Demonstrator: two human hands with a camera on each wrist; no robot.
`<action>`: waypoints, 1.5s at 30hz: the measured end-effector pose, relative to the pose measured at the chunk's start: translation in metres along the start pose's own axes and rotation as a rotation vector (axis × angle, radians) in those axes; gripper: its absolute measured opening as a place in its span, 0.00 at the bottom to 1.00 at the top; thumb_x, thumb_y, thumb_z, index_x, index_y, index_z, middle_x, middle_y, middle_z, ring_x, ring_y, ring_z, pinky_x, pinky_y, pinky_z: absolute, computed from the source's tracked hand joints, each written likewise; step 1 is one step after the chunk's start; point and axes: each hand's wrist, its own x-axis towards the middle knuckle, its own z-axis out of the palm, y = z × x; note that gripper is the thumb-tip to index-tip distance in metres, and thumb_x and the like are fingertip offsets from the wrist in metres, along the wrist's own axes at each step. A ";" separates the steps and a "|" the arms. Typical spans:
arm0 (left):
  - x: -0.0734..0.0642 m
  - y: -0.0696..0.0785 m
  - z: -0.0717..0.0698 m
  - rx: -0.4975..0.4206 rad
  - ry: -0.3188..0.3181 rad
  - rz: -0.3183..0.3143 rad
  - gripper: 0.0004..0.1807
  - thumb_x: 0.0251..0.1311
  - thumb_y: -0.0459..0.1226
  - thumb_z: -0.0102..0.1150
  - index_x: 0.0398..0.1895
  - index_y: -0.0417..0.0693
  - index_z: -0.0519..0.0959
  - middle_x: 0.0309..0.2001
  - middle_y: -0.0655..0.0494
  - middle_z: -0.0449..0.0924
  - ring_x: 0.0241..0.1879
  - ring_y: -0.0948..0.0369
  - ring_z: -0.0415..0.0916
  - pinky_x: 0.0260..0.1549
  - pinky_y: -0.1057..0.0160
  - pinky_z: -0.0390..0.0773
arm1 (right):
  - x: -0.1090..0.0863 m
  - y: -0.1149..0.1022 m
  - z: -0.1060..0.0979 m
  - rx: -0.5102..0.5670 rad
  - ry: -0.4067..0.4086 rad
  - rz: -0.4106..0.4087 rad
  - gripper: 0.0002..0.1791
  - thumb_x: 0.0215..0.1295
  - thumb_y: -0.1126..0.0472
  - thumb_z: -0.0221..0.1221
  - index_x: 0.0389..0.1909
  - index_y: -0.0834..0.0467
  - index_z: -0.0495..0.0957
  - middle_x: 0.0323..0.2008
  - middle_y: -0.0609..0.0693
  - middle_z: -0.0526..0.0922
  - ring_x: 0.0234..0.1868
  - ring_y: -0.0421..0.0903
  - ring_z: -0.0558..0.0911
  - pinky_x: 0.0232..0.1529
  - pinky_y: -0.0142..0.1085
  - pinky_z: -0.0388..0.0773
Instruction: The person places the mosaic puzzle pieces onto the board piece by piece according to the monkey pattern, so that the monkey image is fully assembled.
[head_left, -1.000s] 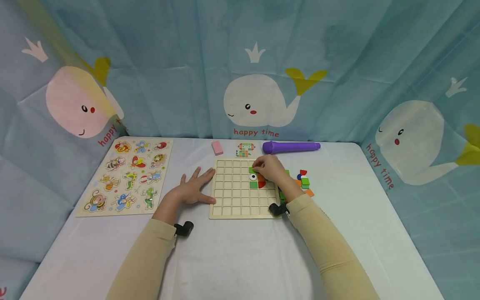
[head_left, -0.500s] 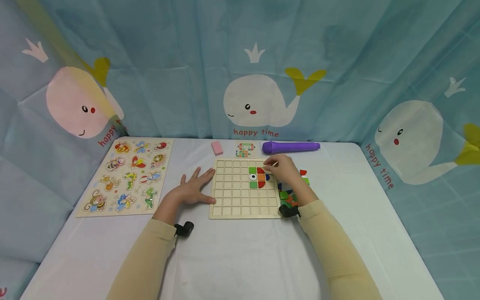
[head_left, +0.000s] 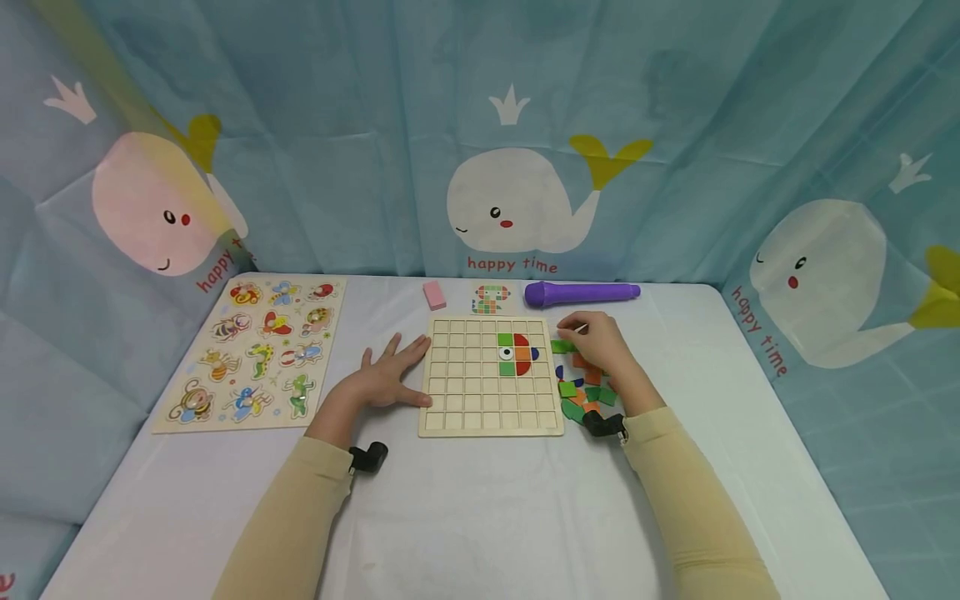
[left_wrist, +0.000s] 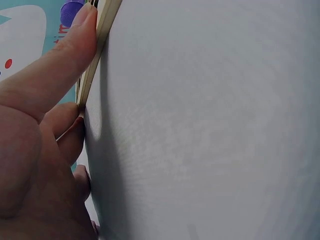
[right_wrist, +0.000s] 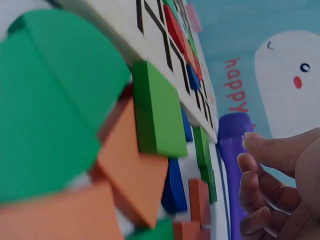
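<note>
A wooden grid board [head_left: 465,421] lies mid-table. Set in its upper right cells are green squares [head_left: 507,368], a white eye tile [head_left: 506,354], red curved tiles [head_left: 522,341], an orange tile [head_left: 522,354] and a blue half-round tile [head_left: 535,354]. My left hand [head_left: 382,383] rests with spread fingers along the board's left edge, its thumb on the rim in the left wrist view. Off the board's right edge, my right hand [head_left: 603,346] hovers over loose tiles [head_left: 592,396], fingers loosely bent. No tile shows between thumb and fingers in the right wrist view [right_wrist: 275,180].
Behind the board lie a pink block [head_left: 434,296], a small pattern card [head_left: 491,299] and a purple microphone [head_left: 581,294]. An insect picture puzzle board [head_left: 247,350] lies on the left. A whale-print curtain [head_left: 375,208] borders the table [head_left: 465,517].
My right hand has moved right, off the board and over the loose tiles, uncovering the green, red and blue tiles in the grid. The left hand has stayed put.
</note>
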 end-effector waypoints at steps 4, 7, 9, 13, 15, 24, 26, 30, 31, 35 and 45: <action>0.000 0.000 0.000 0.003 0.000 -0.002 0.64 0.49 0.59 0.73 0.83 0.55 0.44 0.83 0.56 0.38 0.81 0.44 0.22 0.70 0.29 0.21 | -0.002 0.006 -0.005 -0.005 -0.008 0.006 0.11 0.71 0.56 0.62 0.49 0.55 0.86 0.46 0.52 0.87 0.43 0.51 0.83 0.41 0.44 0.82; 0.001 -0.001 0.001 0.005 0.001 -0.004 0.64 0.49 0.60 0.73 0.83 0.55 0.43 0.83 0.57 0.38 0.81 0.44 0.22 0.70 0.29 0.21 | -0.002 0.011 -0.008 -0.006 -0.028 0.001 0.12 0.70 0.58 0.63 0.51 0.57 0.85 0.47 0.55 0.87 0.44 0.53 0.84 0.43 0.46 0.82; 0.001 -0.001 0.001 0.007 -0.001 -0.006 0.64 0.49 0.60 0.73 0.83 0.56 0.43 0.83 0.57 0.38 0.81 0.44 0.22 0.70 0.29 0.21 | -0.003 0.014 -0.009 -0.014 -0.042 0.010 0.13 0.70 0.58 0.63 0.52 0.57 0.85 0.48 0.57 0.86 0.46 0.54 0.84 0.45 0.46 0.83; 0.002 -0.001 0.001 0.009 -0.003 -0.006 0.64 0.50 0.60 0.73 0.83 0.56 0.43 0.83 0.57 0.38 0.81 0.44 0.22 0.70 0.29 0.21 | -0.003 0.018 -0.008 -0.042 -0.060 0.047 0.14 0.69 0.58 0.64 0.53 0.56 0.85 0.50 0.57 0.85 0.47 0.54 0.83 0.45 0.45 0.82; 0.001 -0.001 0.001 0.007 -0.002 -0.008 0.64 0.50 0.60 0.73 0.83 0.56 0.43 0.83 0.57 0.38 0.81 0.44 0.22 0.70 0.29 0.21 | -0.003 0.018 -0.008 -0.052 -0.072 0.062 0.15 0.69 0.57 0.64 0.54 0.56 0.84 0.50 0.57 0.85 0.46 0.54 0.81 0.44 0.44 0.81; 0.001 -0.001 0.000 -0.006 -0.007 -0.007 0.64 0.49 0.60 0.73 0.83 0.56 0.43 0.83 0.57 0.37 0.81 0.45 0.21 0.70 0.29 0.21 | -0.001 0.019 -0.006 -0.090 -0.111 0.078 0.18 0.68 0.55 0.65 0.56 0.56 0.84 0.51 0.58 0.84 0.42 0.52 0.77 0.44 0.43 0.76; 0.002 -0.001 0.001 -0.010 -0.006 -0.005 0.64 0.49 0.60 0.73 0.83 0.56 0.43 0.83 0.57 0.37 0.81 0.45 0.21 0.70 0.29 0.21 | 0.000 0.020 -0.007 -0.093 -0.113 0.082 0.18 0.67 0.55 0.65 0.56 0.56 0.84 0.52 0.57 0.84 0.42 0.52 0.77 0.45 0.44 0.76; 0.002 -0.002 0.001 -0.004 0.001 -0.001 0.64 0.49 0.60 0.73 0.83 0.56 0.43 0.83 0.57 0.38 0.81 0.44 0.21 0.70 0.29 0.21 | 0.000 0.022 -0.007 -0.088 -0.113 0.087 0.17 0.66 0.55 0.67 0.54 0.56 0.84 0.49 0.57 0.84 0.42 0.52 0.77 0.44 0.44 0.76; 0.002 -0.002 0.001 -0.001 0.002 -0.001 0.64 0.49 0.60 0.73 0.83 0.56 0.43 0.83 0.57 0.38 0.81 0.44 0.21 0.70 0.28 0.21 | 0.001 0.022 -0.007 -0.082 -0.111 0.087 0.17 0.66 0.56 0.67 0.53 0.56 0.84 0.47 0.56 0.84 0.42 0.52 0.77 0.44 0.43 0.76; 0.002 -0.003 0.002 0.002 0.006 -0.003 0.64 0.50 0.60 0.73 0.83 0.56 0.43 0.83 0.57 0.38 0.81 0.44 0.21 0.70 0.28 0.21 | 0.001 0.021 -0.009 -0.053 -0.093 0.087 0.11 0.65 0.57 0.68 0.45 0.57 0.83 0.40 0.54 0.82 0.39 0.51 0.77 0.42 0.41 0.76; 0.002 -0.003 0.002 0.005 0.008 0.006 0.64 0.49 0.60 0.73 0.83 0.55 0.44 0.83 0.56 0.38 0.81 0.44 0.22 0.70 0.28 0.21 | -0.001 0.008 -0.009 -0.024 -0.062 0.033 0.11 0.65 0.53 0.68 0.39 0.56 0.83 0.35 0.52 0.83 0.33 0.49 0.79 0.32 0.37 0.77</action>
